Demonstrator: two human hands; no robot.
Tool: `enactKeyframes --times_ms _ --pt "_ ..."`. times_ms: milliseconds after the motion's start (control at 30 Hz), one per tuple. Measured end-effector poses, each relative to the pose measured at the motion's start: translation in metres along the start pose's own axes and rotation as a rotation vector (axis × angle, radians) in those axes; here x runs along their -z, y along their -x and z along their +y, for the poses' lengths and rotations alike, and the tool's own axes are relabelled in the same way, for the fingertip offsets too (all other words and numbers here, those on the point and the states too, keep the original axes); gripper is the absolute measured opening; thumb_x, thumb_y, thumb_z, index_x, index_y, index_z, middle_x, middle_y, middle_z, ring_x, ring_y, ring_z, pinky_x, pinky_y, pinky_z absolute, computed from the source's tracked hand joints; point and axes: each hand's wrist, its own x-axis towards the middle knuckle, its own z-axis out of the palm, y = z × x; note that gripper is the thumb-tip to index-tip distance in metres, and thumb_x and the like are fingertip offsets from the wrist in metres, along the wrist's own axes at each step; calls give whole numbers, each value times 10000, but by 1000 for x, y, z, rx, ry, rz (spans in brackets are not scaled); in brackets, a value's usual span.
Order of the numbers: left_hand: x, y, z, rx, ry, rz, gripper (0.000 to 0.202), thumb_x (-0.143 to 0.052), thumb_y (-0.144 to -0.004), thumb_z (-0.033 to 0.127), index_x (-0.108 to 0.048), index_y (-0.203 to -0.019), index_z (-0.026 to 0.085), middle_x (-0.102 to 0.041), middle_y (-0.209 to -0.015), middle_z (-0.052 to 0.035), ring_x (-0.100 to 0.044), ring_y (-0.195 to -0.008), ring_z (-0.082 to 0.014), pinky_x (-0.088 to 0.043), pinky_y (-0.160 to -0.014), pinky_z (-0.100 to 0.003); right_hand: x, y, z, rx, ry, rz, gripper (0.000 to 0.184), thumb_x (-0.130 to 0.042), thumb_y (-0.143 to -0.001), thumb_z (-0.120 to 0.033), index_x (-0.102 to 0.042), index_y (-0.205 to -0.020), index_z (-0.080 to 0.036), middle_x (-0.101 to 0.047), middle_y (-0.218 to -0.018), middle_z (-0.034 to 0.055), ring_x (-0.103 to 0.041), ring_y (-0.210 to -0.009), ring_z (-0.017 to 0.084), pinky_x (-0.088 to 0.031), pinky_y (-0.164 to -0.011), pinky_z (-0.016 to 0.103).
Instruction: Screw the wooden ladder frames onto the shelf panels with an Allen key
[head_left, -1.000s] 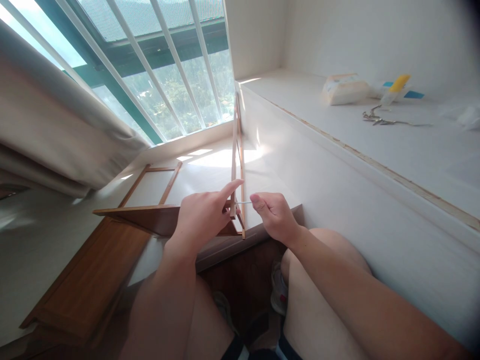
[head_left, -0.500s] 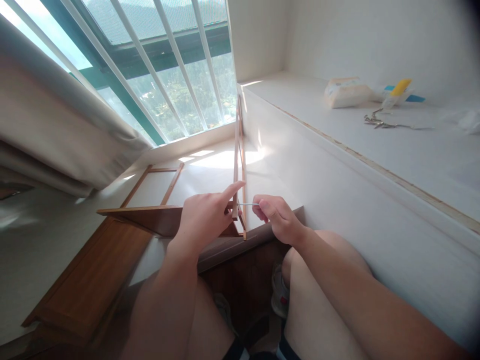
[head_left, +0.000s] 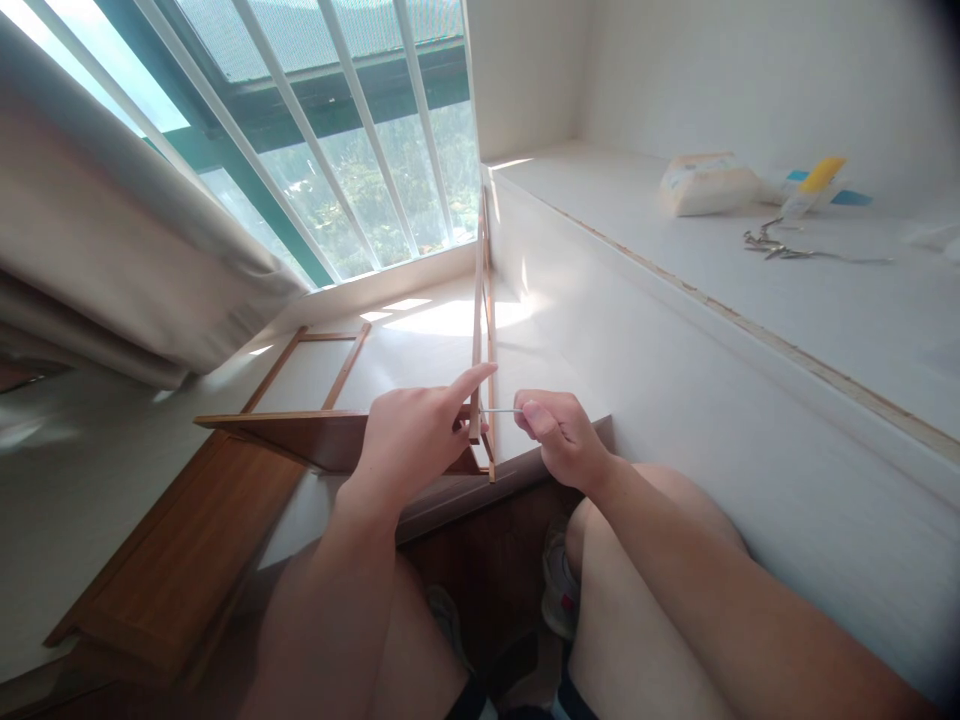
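Note:
My left hand is closed around the near corner of a brown wooden frame, its index finger pointing out along the bar. A wooden board joins the frame at that corner and runs left beneath the hand. My right hand pinches a thin metal rod, which looks like a hex key. The rod points left, level, and its tip meets the upright bar. Fingers hide the rod's other end, and my left hand covers part of the joint.
A wooden panel lies at lower left, with a slim wooden frame behind it. On the white ledge at right are a soft white packet, a yellow-capped tube and small metal hardware. A barred window and curtain stand ahead.
The view has shifted slightly. My right hand's fingers have curled a little differently around the rod, its thumb drawn in. My left hand keeps its hold on the frame.

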Motion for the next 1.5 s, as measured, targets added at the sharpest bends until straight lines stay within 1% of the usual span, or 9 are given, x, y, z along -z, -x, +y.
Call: enactKeyframes --times_ms 367,500,600,700,800,933,1033,1233,1500 --pt "0 -1 2 6 -20 0 603 -609 -823 330 -424 -1389 428 -732 -759 50 -679 -696 -212 -285 -543 -281 -3 2 -1 22 128 44 370 -313 -1016 -293 -353 -659 -204 -377 -613 -14 -366 -582 137 -286 -585 309" --pt "0 -1 2 6 -22 -3 613 -618 -820 323 -421 -1391 428 -739 -778 49 -683 -707 -209 -284 -544 -279 0 0 -1 37 191 39 341 -349 -1007 -288 -417 -685 -197 -425 -639 -5 -402 -595 140 -311 -597 304" --pt "1 0 3 11 -23 -12 599 -617 -830 352 -425 -1393 419 -741 -784 39 -685 -719 -208 -290 -548 -276 4 -2 -4 64 213 57 253 -420 -988 -289 -496 -768 -191 -495 -705 9 -457 -643 146 -348 -633 296" --pt "3 0 3 17 -14 -23 587 -608 -839 353 -426 -1394 417 -744 -801 35 -685 -733 -209 -310 -559 -271 7 -2 -8 67 179 62 213 -452 -980 -298 -518 -806 -194 -507 -724 11 -470 -657 149 -370 -645 291" --pt "4 -1 4 28 -3 -39 588 -606 -839 348 -427 -1395 417 -746 -811 31 -687 -746 -210 -329 -567 -269 9 -1 -9 40 123 51 259 -443 -986 -330 -516 -778 -195 -502 -708 14 -470 -649 152 -382 -636 294" --pt "4 -1 4 36 5 -42 595 -617 -831 360 -433 -1395 415 -747 -812 27 -688 -753 -209 -335 -571 -267 10 -1 -8 25 76 85 284 -435 -987 -355 -538 -780 -191 -534 -718 23 -490 -656 155 -395 -635 299" --pt "3 -1 4 36 1 -29 596 -620 -829 374 -434 -1393 427 -745 -806 37 -685 -743 -210 -336 -576 -272 11 -1 -7 18 71 116 253 -465 -974 -348 -553 -797 -190 -548 -724 21 -496 -654 152 -399 -630 298" --pt "2 -1 4 32 7 -27 601 -628 -824 372 -434 -1390 428 -746 -801 45 -684 -733 -209 -308 -562 -272 12 0 -8 20 50 129 160 -511 -944 -307 -567 -851 -190 -579 -758 21 -539 -694 156 -436 -645 293" --pt "3 -1 4 40 -1 -31 602 -631 -819 346 -441 -1384 429 -747 -802 42 -688 -739 -209 -304 -557 -272 13 0 -9 -3 51 139 174 -549 -925 -319 -590 -818 -189 -597 -716 15 -553 -665 152 -447 -630 289"
